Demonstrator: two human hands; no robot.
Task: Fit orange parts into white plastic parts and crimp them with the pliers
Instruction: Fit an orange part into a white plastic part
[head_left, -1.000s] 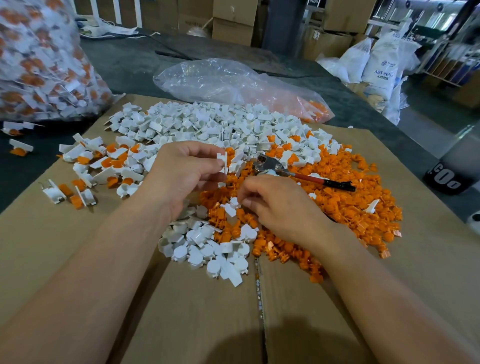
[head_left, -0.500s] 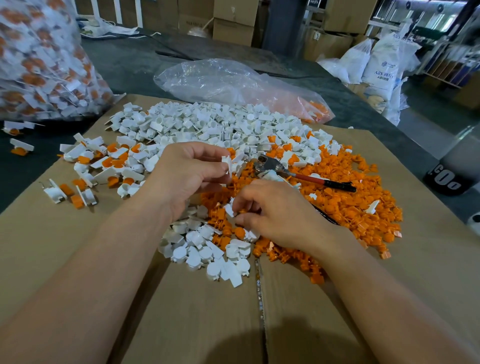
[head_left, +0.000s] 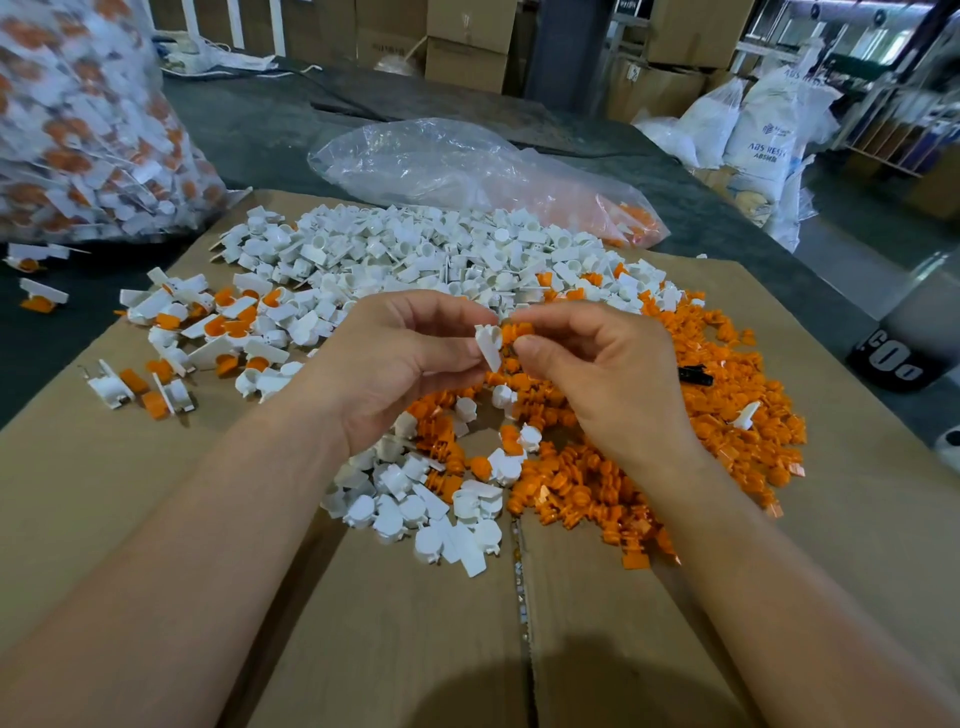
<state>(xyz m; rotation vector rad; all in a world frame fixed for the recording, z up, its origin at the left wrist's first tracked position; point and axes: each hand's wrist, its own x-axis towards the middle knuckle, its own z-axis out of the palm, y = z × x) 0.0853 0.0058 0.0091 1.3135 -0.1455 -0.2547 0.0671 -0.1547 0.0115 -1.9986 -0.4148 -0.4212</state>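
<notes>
My left hand (head_left: 400, 358) pinches a white plastic part (head_left: 488, 345) between thumb and fingers, raised above the piles. My right hand (head_left: 602, 369) pinches an orange part (head_left: 514, 332) right against the white one, the two pieces touching. Below lie a heap of loose white parts (head_left: 415, 249) and a heap of orange parts (head_left: 701, 415) on the cardboard (head_left: 363, 623). The pliers are mostly hidden behind my right hand; only the black handle tip (head_left: 693, 374) shows.
Joined white-and-orange pieces (head_left: 208, 332) lie scattered at the left. A full clear bag of them (head_left: 78, 130) stands at far left, a nearly flat plastic bag (head_left: 467, 171) behind the piles. Boxes and sacks (head_left: 769, 135) stand beyond the table.
My right hand has risen from the orange heap with an orange part and met my left hand, which lifted the white part slightly. The two parts now touch.
</notes>
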